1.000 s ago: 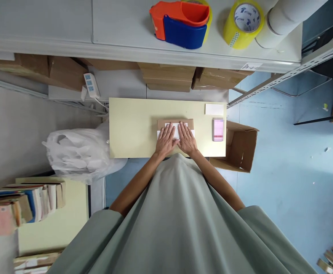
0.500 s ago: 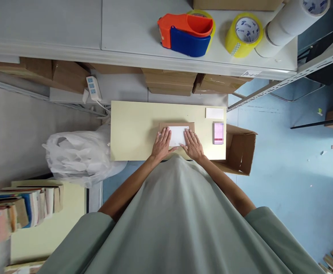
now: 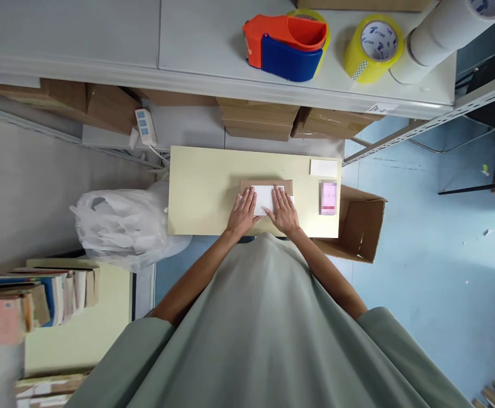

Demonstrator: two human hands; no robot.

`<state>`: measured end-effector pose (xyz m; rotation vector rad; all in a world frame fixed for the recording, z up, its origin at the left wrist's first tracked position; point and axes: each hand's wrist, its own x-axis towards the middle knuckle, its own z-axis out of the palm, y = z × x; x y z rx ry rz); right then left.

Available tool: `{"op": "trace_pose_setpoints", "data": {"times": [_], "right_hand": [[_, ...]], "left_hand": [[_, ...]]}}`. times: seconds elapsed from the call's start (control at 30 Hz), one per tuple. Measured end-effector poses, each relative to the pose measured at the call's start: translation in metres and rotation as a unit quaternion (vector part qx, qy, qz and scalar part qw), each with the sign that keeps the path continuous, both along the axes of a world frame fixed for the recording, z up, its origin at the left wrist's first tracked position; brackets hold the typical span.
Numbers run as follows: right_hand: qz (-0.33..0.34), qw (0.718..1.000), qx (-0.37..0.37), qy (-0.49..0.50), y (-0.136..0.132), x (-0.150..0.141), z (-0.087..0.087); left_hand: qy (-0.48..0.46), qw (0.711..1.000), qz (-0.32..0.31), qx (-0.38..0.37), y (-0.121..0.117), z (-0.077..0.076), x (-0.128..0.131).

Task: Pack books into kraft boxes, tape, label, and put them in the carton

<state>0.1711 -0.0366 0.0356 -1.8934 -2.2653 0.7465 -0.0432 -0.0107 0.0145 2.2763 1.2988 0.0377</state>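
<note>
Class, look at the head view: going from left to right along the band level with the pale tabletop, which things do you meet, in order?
White plastic bag → left hand → right hand → pink item → open cardboard box. The white sheet overlaps the hands, so it is left out.

Through the head view I have my left forearm point(image 3: 190, 279) and right forearm point(image 3: 331, 273) reaching forward, bare, slanting in toward each other. My left grip point(image 3: 241, 217) lies flat, back upward, fingers point(image 3: 246, 199) straightened ahead; my right grip point(image 3: 286, 216) mirrors it. The thumbs point(image 3: 269, 213) point inward, apart.
</note>
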Motion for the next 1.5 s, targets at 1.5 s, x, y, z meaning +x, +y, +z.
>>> {"op": "trace_pose_setpoints", "data": {"times": [1.5], "right_hand": [[-0.201,0.932,-0.024,0.303,-0.127,0.109,-0.03]], "left_hand": [[-0.21,0.85,0.469,-0.11,-0.121,-0.018,0.047]]}}
